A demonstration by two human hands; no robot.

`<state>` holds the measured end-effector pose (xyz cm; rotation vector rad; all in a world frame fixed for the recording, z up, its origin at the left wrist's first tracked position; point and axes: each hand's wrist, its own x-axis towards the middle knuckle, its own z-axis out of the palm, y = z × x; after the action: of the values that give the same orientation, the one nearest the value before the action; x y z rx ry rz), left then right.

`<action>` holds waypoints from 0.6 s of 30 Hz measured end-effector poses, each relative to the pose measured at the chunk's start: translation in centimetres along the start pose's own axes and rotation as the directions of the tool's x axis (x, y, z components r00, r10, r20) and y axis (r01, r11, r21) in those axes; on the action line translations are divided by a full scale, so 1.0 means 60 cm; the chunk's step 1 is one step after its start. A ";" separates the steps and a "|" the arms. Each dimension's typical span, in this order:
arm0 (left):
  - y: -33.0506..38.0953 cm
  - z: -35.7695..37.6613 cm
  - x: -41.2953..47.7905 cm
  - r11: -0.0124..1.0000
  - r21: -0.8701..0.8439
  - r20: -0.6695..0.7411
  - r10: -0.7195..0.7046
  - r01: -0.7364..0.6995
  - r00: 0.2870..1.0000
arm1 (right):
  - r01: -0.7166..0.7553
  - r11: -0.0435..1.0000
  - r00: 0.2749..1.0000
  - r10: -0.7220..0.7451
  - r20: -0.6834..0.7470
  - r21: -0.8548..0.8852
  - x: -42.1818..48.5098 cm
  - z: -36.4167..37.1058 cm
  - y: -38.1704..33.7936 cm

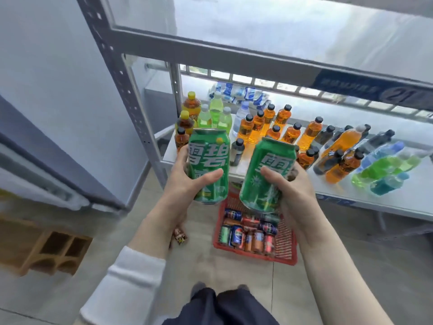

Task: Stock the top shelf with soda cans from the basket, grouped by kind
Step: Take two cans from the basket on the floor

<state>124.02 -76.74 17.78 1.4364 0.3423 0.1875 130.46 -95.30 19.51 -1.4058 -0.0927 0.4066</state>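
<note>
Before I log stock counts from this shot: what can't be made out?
Head view, grey metal rack's top shelf: cut by the upper edge, glare-washed.
Red plastic basket: far end behind the green soda can in the right hand; cans inside blurred, uncountable.
Second green soda can, in the left hand: label partly under the thumb.
Small brown floor packet: blurred, partly behind the left forearm.

The left hand [187,184] held the first can [208,160] upright; the right hand [295,191] held the second can [267,174] just to its right, tilted. Behind both cans, bottles [290,134] stood on the lower shelf [410,195], with the top shelf [257,31] above. Below the hands, the basket [287,242] sat on the floor before the shelving, more cans [250,233] in it
</note>
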 end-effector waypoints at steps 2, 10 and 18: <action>0.013 -0.010 0.009 0.999 0.001 -0.008 0.033 -0.033 0.999 | 0.025 1.000 0.999 -0.025 0.019 0.001 0.007 0.018 -0.012; -0.020 -0.054 0.008 1.000 -0.006 -0.063 -0.029 0.028 0.998 | 0.029 0.995 0.998 -0.023 0.064 -0.093 0.031 0.043 0.018; -0.090 -0.088 -0.023 0.989 -0.071 -0.207 -0.146 0.134 0.967 | -0.101 0.983 0.987 0.119 0.112 -0.150 0.045 0.069 0.110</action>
<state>120.50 -72.99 12.09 1.3340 0.6073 0.2347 130.28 -89.84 13.33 -1.5324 -0.1458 0.5867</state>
